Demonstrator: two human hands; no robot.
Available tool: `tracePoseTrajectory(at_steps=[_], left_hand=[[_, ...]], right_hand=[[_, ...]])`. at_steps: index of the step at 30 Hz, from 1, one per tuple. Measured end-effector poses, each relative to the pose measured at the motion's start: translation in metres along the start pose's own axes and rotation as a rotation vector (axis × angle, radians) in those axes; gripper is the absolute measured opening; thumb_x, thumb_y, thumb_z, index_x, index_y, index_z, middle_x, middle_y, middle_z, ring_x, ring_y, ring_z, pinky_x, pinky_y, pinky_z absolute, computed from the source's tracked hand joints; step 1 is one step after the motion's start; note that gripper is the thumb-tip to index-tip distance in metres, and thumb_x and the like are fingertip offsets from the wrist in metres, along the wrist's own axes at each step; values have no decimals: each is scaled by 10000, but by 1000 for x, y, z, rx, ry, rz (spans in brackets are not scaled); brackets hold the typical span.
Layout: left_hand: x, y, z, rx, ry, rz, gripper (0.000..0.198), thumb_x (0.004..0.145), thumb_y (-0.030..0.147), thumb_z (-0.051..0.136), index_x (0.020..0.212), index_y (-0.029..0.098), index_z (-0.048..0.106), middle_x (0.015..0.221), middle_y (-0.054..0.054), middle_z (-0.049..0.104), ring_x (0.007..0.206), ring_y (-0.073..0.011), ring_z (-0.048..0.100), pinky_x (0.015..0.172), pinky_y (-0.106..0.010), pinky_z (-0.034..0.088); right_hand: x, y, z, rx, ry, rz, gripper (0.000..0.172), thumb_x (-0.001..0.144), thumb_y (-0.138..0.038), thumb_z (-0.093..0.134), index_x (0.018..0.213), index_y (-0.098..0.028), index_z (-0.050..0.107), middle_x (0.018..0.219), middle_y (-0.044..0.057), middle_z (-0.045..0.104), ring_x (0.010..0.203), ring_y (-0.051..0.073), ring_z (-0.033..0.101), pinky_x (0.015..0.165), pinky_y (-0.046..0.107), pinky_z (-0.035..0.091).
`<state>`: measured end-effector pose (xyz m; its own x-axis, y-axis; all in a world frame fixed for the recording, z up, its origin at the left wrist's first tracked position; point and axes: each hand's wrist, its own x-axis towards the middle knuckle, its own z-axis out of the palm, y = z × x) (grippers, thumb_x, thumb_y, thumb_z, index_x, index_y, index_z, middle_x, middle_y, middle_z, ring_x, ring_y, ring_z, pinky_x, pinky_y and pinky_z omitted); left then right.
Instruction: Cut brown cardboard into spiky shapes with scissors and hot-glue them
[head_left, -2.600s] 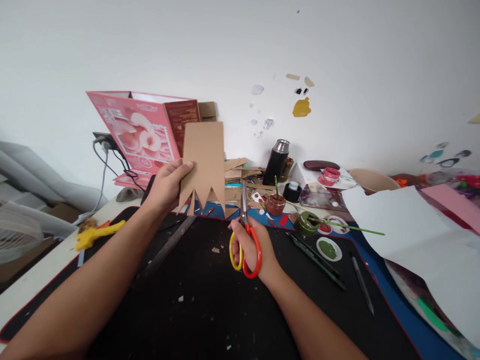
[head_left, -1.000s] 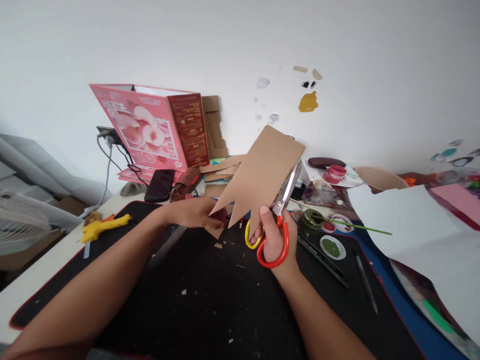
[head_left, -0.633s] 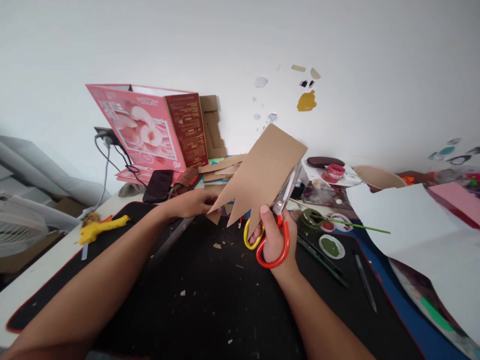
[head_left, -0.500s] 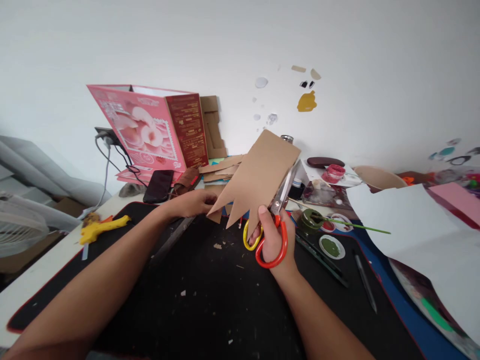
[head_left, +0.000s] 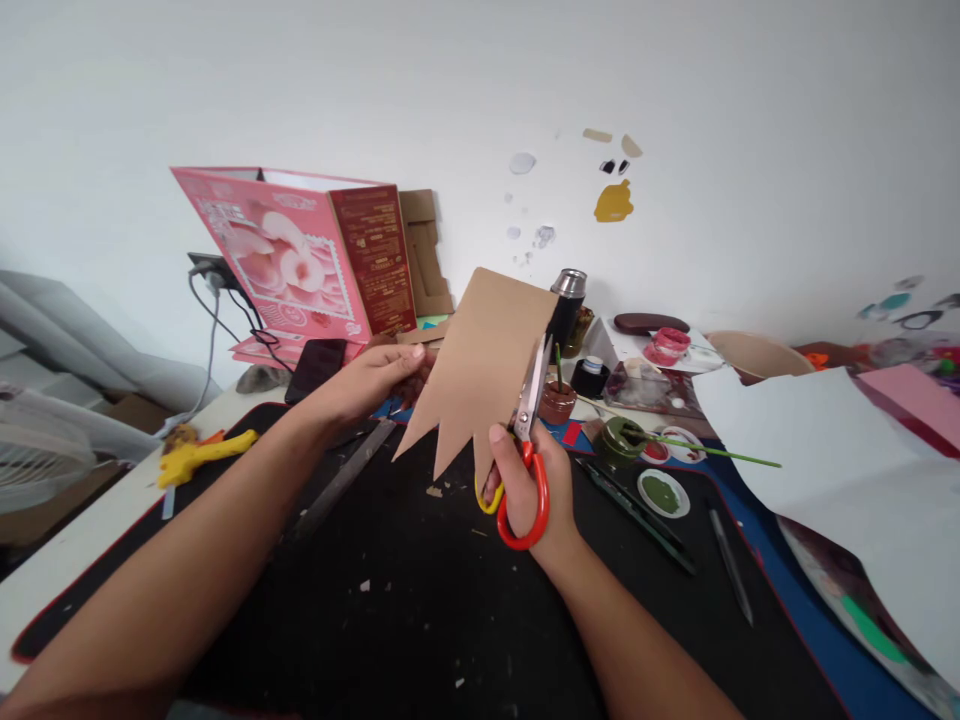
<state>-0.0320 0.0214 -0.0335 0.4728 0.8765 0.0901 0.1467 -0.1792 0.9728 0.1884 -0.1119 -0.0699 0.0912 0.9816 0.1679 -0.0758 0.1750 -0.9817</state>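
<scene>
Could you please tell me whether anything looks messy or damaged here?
Slightly messy: pale scraps litter the black mat, and a green brush lies across the mouth of the green paint jar, its handle jutting sideways, where it might get knocked. The cardboard's jagged lower edge looks cut, not torn.

An arts & crafts wkspace is shown, set up on a counter (head_left: 67,555) against a white wall (head_left: 337,90); whether home or studio can't be told. It's marked as such by open paint jars (head_left: 622,443), a green-handled brush (head_left: 705,452), a dish (head_left: 664,494) of green paint, scissors (head_left: 531,385), cut cardboard (head_left: 487,350) & a blk mat (head_left: 420,620) littered w/ tiny scraps (head_left: 364,585). A ph. (head_left: 316,370), flask (head_left: 570,300) & fan (head_left: 34,450) are seen too.
</scene>
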Motion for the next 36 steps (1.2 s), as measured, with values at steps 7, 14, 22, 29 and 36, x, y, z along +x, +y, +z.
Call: tracePoseTrajectory(at_steps=[7,14,22,29,36], left_hand=[[-21,37,12,4,-177,-70,484,862,663,841,988,197,815,864,-55,801,754,-192,717,666,-285,569],[-18,38,16,-82,7,-84,436,843,597,879,961,184,803,875,-65,826,729,-195,740,626,-275,581],[-8,26,13,-274,161,-89,538,707,568,993,983,147,800,914,-94,852,717,-192,752,645,-268,596],[-3,21,9,-314,212,-20,510,738,555,962,947,128,777,900,-112,851,740,-223,784,670,-295,614],[-4,21,6,-261,197,-68,536,728,590,964,969,149,779,888,-98,843,729,-213,766,660,-295,612]], right_hand=[[-1,6,2,6,-8,27,420,1030,-626,679,908,-256,523,472,-89,557,370,132,568,396,196,482],[-1,7,5,-18,-102,55,411,1045,-621,658,915,-242,566,502,-82,566,366,122,549,386,190,462],[-4,8,6,-18,-109,68,360,1044,-589,659,989,-239,594,498,-87,575,371,129,544,407,196,473],[-2,15,7,2,-133,99,375,1042,-609,661,1004,-240,612,487,-90,570,357,126,535,392,186,467],[-1,13,7,8,-119,95,413,1037,-641,643,975,-235,599,475,-90,559,338,120,519,366,175,438]])
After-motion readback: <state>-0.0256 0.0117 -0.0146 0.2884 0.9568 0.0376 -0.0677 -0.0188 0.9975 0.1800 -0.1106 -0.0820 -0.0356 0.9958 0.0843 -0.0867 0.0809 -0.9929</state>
